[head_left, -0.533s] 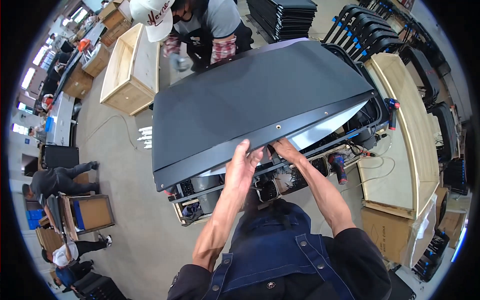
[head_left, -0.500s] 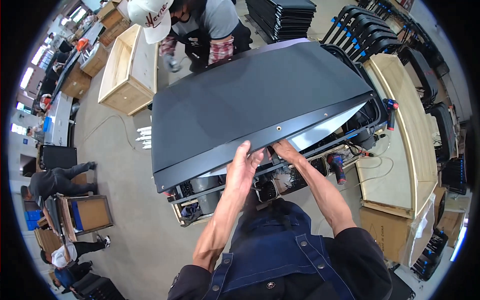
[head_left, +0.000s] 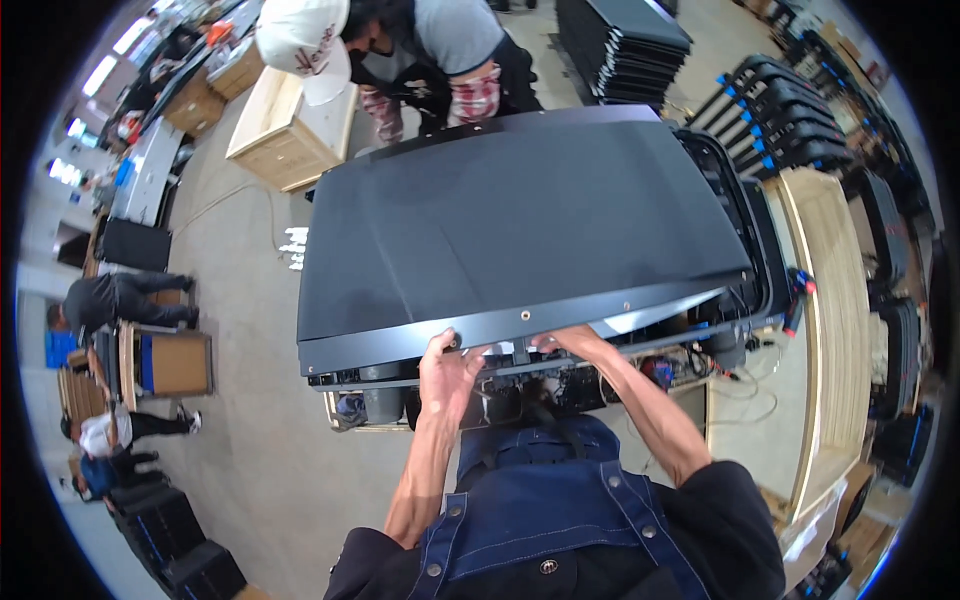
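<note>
The left hand (head_left: 446,385) has its grip closed on the near edge of a wide dark panel (head_left: 520,215), thumb on top and fingers curled below, while the right hand (head_left: 574,343) reaches under that edge farther right, its grip too hidden to tell. The broad matte panel, its shinier near rim pierced by small round holes, lies over a black frame (head_left: 350,384), left of a pale wooden box (head_left: 835,290).

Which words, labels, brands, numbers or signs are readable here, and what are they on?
White cap: dark lettering across the front, blurred; I won't transcribe it.
Round button on the navy bib: a mark too small to read.
Large dark panel: no lettering visible.
</note>
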